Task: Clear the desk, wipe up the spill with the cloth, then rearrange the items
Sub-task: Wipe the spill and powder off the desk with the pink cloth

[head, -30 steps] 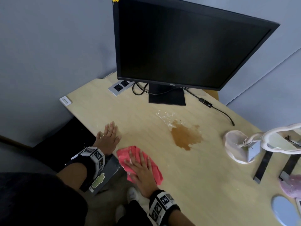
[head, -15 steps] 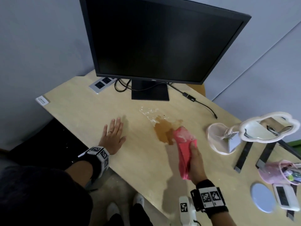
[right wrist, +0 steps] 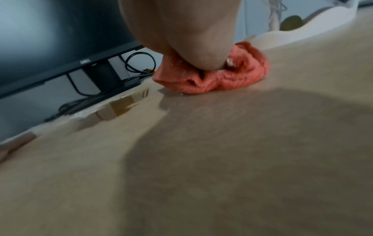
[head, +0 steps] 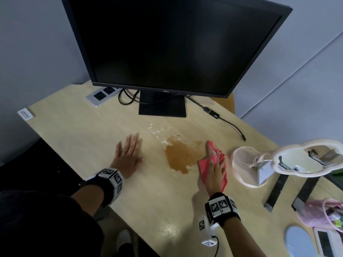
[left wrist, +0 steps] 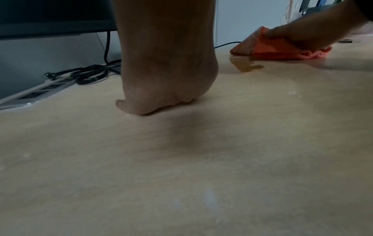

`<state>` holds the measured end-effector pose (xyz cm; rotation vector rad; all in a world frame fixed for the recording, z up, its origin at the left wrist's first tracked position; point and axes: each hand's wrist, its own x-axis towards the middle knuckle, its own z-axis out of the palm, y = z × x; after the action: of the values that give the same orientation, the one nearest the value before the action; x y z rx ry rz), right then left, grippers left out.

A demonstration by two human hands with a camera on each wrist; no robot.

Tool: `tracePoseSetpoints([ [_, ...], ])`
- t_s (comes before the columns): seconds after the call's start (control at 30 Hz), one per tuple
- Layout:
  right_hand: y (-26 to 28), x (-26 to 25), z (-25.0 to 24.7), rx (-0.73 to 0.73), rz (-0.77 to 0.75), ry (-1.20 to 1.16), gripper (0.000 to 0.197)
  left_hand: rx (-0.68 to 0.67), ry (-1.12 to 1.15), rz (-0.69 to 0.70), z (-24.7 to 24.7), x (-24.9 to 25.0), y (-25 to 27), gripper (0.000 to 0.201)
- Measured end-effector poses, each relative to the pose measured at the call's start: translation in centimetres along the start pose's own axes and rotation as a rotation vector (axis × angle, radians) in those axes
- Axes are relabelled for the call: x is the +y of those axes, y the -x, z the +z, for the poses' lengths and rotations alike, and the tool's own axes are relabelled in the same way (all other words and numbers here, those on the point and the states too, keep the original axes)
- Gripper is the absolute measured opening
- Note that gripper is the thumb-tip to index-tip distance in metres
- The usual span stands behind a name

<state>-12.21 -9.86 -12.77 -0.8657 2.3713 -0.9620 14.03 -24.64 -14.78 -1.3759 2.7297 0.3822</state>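
A brown spill (head: pixel 180 156) lies on the light wooden desk (head: pixel 148 201) in front of the monitor's foot, with clear wet drops at its far edge. My right hand (head: pixel 216 164) presses a pink-red cloth (head: pixel 203 166) flat onto the desk at the spill's right edge, fingers stretched forward. The cloth (right wrist: pixel 232 78) is bunched under the palm (right wrist: pixel 191 39), just beside the puddle (right wrist: pixel 119 108). My left hand (head: pixel 128 154) lies flat and empty on the desk left of the spill. From the left wrist, the cloth (left wrist: pixel 272 51) touches the puddle's rim (left wrist: pixel 246 66).
A black monitor (head: pixel 167 43) stands at the back with a power strip (head: pixel 102 95) and cables. To the right stand a cloud-shaped mirror (head: pixel 304 158), a pink mesh basket (head: pixel 323 212), a blue round disc (head: pixel 298 240) and a white device (head: pixel 326 243).
My right hand carried the cloth from the desk's near edge up to the spill's right side and now presses it flat there. The left hand has stayed flat on the desk.
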Motion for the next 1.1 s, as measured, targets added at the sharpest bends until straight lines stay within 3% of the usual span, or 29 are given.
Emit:
tracePoseSetpoints([
  [0.17,-2.2,-0.8,1.2,-0.053,-0.08,0.047,0.048,0.057,-0.005,0.005,0.6,-0.1,0.0,0.075],
  [0.37,-4.2,-2.0,3.4,-0.116,-0.049,0.138,0.051,0.078,-0.006,0.024,0.9,-0.3,-0.1,0.067],
  [0.53,-4.3,-3.7,4.6,-0.209,-0.14,0.166,0.051,0.088,0.004,0.022,1.1,-0.4,-0.1,0.074],
  [0.67,-3.9,-4.9,6.2,-0.328,-0.361,0.466,0.056,0.083,0.014,0.028,0.9,-0.4,-0.1,0.068],
  [0.73,-3.7,-5.4,7.5,-0.338,-0.444,0.497,0.055,0.085,0.019,0.034,0.9,-0.4,-0.2,0.068],
  [0.83,-3.0,-5.7,9.2,-0.323,-0.664,0.54,0.077,0.075,0.024,0.032,0.8,-0.5,-0.3,0.068],
  [0.9,-2.5,-6.2,9.9,-0.375,-0.696,0.503,0.082,0.064,0.02,0.024,0.7,-0.5,-0.3,0.069],
  [0.97,-1.8,-7.3,9.5,-0.463,-0.574,0.374,0.063,0.053,0.016,0.021,0.6,-0.4,-0.3,0.068],
  [1.1,-2.2,-9.0,5.4,-0.735,0.098,-0.493,0.065,0.039,0.012,0.013,0.7,-0.5,-0.2,0.076],
])
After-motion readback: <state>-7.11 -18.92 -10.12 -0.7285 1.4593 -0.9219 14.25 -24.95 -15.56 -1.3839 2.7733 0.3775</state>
